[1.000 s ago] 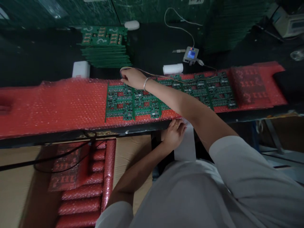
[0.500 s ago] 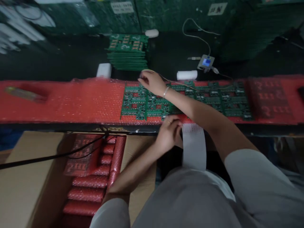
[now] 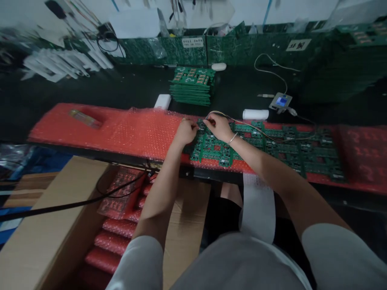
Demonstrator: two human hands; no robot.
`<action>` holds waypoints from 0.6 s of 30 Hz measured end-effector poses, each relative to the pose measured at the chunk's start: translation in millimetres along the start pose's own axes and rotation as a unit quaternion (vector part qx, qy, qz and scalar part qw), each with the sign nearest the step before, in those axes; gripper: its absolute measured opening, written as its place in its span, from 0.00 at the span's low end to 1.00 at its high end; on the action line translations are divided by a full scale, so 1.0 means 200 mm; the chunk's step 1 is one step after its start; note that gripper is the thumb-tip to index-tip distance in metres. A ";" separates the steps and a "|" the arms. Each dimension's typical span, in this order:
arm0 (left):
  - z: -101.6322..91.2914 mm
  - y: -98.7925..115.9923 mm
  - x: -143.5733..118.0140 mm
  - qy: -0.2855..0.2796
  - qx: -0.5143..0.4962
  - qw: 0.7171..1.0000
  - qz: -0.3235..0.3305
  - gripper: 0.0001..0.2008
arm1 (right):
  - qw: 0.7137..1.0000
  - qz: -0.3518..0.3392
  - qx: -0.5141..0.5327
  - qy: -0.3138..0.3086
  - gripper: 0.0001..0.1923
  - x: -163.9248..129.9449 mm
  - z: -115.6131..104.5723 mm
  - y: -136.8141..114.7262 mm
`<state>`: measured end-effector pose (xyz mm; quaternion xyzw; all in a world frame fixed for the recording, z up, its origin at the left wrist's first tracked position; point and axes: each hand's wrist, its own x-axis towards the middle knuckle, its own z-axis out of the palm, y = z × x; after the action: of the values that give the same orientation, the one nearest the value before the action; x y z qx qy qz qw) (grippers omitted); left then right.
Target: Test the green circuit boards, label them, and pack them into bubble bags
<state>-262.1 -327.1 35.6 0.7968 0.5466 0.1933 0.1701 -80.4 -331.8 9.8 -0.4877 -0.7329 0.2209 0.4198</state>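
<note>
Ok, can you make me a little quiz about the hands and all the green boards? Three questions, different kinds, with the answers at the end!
1. Open question: what trails from the right hand across the green boards?

2. True or false: the little screen behind the boards is lit up.

3. Pick one: what colour is the bubble wrap under the boards?
A) blue
B) red
C) yellow

Key:
1. Thin wires.
2. True. It glows blue.
3. B, red. You can see it sticking out past the left end of the boards too.
</note>
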 end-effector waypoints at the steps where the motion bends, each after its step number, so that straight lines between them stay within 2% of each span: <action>1: 0.00 0.00 0.01 0.000 0.002 1.000 -0.002 0.08 | 1.000 -0.003 0.002 0.001 0.10 0.00 0.00 0.00; 6: -0.02 -0.02 0.03 -0.021 -0.005 1.000 -0.016 0.06 | 1.000 -0.007 0.000 0.000 0.10 0.00 0.01 0.01; 13: -0.03 -0.02 0.08 -0.078 0.026 0.996 -0.023 0.06 | 1.000 -0.011 0.013 0.001 0.13 0.00 0.01 0.03; 16: -0.03 -0.01 0.05 -0.035 0.042 0.998 -0.024 0.07 | 1.000 -0.008 0.018 0.005 0.14 0.00 0.02 0.03; 18: -0.03 -0.01 -0.01 -0.001 0.054 0.998 0.014 0.10 | 1.000 -0.007 0.022 0.005 0.15 0.00 0.02 0.03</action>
<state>-266.9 -327.7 40.5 0.8126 0.5447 0.1655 0.1248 -80.3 -329.4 2.3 -0.4747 -0.7292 0.2315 0.4351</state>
